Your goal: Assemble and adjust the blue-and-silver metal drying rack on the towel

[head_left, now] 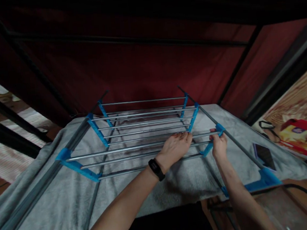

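Note:
A rack (149, 123) of grey metal tubes and blue plastic brackets stands on a grey cloth. My left hand (175, 146), with a black band at the wrist, reaches across the near crossbars. Its fingers are curled over a metal rod (129, 149) of the near tier. At that rod's right end, my right hand (219, 145) closes thumb and fingers around it, just beside a blue bracket (220, 128). The lower part of this bracket is partly behind the right hand. On the left, the rod meets another blue bracket (79, 167).
Grey cloth (56, 198) covers the surface beneath the rack. A dark red panel (138, 69) with dark bars rises behind. At right lie a phone (264, 155) and a red and yellow package (304, 135). A long side tube (39, 189) slants along the left.

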Demonstrator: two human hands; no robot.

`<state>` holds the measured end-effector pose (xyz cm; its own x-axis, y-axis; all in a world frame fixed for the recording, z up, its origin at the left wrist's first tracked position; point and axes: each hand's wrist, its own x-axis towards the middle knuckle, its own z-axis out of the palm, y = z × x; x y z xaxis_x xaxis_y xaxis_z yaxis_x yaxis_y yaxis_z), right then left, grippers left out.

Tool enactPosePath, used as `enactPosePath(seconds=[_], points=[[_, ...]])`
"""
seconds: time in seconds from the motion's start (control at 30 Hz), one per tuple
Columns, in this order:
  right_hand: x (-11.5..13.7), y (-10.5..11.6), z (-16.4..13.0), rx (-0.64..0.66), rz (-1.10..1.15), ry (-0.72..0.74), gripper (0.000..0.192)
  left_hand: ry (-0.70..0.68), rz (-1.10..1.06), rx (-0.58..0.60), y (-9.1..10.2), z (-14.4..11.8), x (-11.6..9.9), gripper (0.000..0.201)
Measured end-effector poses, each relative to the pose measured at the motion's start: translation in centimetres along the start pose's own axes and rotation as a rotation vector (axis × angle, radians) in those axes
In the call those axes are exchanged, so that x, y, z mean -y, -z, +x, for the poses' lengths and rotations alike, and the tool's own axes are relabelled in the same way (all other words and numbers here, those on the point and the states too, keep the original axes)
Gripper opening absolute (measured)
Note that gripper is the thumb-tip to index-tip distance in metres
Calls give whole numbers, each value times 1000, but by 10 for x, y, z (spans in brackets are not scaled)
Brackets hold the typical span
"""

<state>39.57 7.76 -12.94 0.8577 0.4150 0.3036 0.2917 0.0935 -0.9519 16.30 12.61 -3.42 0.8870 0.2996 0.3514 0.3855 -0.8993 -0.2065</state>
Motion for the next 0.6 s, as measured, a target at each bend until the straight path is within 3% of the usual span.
enactPosePath(seconds=[0.13, 0.2, 0.27, 0.33, 0.43, 0.53, 0.6], points=[[-9, 7, -16, 8, 73, 50, 38, -101, 19, -144, 0, -26, -4, 45], [-23, 15, -31, -2, 107, 30, 46, -129, -11, -155, -10, -57, -6, 45], [-40, 25, -49, -2, 88, -18, 52, -73, -66, -113, -26, -98, -6, 49], [-58, 34, -66, 24, 28, -68, 54, 91, -136, -80, -47, -145, -1, 54], [-81, 45, -87, 92, -41, -134, 56, 461, -234, -168, -69, -211, 9, 47], [-96, 50, -100, 138, -88, -172, 56, 790, -274, -287, -71, -263, 13, 36], [-105, 50, -107, 153, -106, -187, 53, 926, -290, -312, -66, -287, 8, 32]])
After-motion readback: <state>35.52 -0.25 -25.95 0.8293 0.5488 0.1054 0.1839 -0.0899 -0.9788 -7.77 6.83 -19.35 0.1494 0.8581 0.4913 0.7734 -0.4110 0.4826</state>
